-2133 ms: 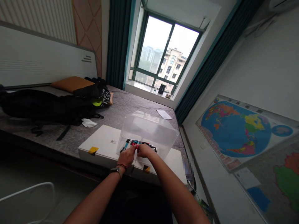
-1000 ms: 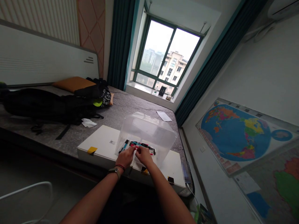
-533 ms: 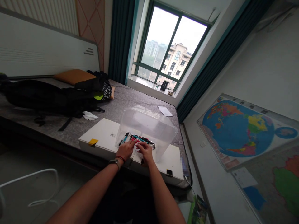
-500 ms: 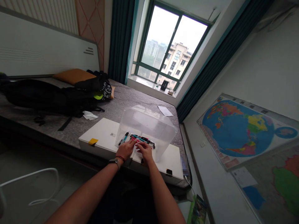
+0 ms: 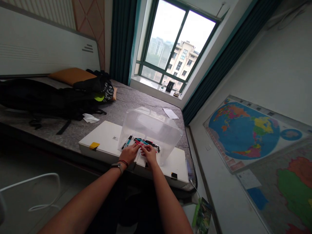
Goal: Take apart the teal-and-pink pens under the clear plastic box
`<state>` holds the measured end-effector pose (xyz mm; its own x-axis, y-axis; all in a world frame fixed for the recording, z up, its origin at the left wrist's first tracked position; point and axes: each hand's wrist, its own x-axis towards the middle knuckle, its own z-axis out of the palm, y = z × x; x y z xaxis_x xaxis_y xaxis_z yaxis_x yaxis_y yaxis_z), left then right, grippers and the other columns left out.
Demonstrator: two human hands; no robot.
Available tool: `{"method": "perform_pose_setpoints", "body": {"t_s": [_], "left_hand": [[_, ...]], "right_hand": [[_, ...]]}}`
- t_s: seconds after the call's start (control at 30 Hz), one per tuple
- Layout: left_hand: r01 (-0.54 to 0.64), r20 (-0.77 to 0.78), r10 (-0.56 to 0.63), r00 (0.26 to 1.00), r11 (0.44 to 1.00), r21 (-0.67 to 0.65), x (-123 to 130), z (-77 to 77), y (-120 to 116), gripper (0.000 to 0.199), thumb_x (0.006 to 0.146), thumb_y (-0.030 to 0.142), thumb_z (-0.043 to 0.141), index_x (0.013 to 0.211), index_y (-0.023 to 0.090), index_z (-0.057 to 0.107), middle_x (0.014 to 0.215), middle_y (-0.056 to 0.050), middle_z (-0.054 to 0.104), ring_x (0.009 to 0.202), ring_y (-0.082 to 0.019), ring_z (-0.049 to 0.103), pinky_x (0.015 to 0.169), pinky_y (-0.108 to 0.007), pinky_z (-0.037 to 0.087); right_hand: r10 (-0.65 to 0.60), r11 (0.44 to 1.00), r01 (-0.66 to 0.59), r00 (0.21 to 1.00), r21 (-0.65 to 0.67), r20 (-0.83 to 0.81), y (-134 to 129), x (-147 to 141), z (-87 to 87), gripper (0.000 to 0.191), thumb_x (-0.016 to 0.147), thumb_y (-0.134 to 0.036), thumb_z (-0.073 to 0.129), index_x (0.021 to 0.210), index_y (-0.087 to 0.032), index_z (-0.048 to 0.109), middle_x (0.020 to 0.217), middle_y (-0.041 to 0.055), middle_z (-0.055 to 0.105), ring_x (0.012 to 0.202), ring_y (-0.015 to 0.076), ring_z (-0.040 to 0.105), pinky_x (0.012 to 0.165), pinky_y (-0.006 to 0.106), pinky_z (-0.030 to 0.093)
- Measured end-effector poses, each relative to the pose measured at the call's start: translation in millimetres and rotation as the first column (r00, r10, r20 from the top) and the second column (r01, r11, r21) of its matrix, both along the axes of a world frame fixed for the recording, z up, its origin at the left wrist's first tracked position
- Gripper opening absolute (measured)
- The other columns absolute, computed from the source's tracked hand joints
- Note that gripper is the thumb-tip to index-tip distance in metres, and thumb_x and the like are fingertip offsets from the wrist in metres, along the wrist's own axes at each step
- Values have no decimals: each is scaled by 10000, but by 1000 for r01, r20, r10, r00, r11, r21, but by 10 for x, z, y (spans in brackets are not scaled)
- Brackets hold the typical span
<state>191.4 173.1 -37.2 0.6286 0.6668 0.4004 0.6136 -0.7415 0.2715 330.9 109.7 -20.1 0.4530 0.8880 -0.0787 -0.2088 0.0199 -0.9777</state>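
Observation:
A clear plastic bin (image 5: 151, 125) lies tipped on its side on white boxes (image 5: 102, 138), its opening toward me. Inside it lie several pens (image 5: 147, 142), teal, black and red. My left hand (image 5: 130, 152), with a watch and a red band at the wrist, has its fingers pinched together at the bin's opening. My right hand (image 5: 149, 153) is closed close beside it, fingertips nearly meeting the left ones. Something small and red shows at the fingertips, too small to make out. Two pens (image 5: 127, 142) lie apart at the left of the pile.
The boxes rest on a grey mattress (image 5: 131, 97). Black bags (image 5: 48, 99), an orange cushion (image 5: 71, 75) and crumpled tissue (image 5: 90, 118) are at left. White paper (image 5: 170, 113) lies behind the bin. A white cable (image 5: 44, 175) is at lower left.
The whole view has shifted slightly, so the scene sits a little further left and higher. Both hands stay together at the bin's opening, with only small finger movement.

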Motion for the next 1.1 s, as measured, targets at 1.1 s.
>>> {"method": "perform_pose_setpoints", "body": {"t_s": [1.1], "left_hand": [[-24,85,24,996,1000,2,13,-7,3,392,1010,312,321,1307,284,575,1089,-88,688,836,-235,662,667,-330,444]], "right_hand": [[691,723,140,-130,-677,711,441,487,817,219,826,-143,612,976,-180,768,1036,150,745,929,236,709,764,257,493]]}}
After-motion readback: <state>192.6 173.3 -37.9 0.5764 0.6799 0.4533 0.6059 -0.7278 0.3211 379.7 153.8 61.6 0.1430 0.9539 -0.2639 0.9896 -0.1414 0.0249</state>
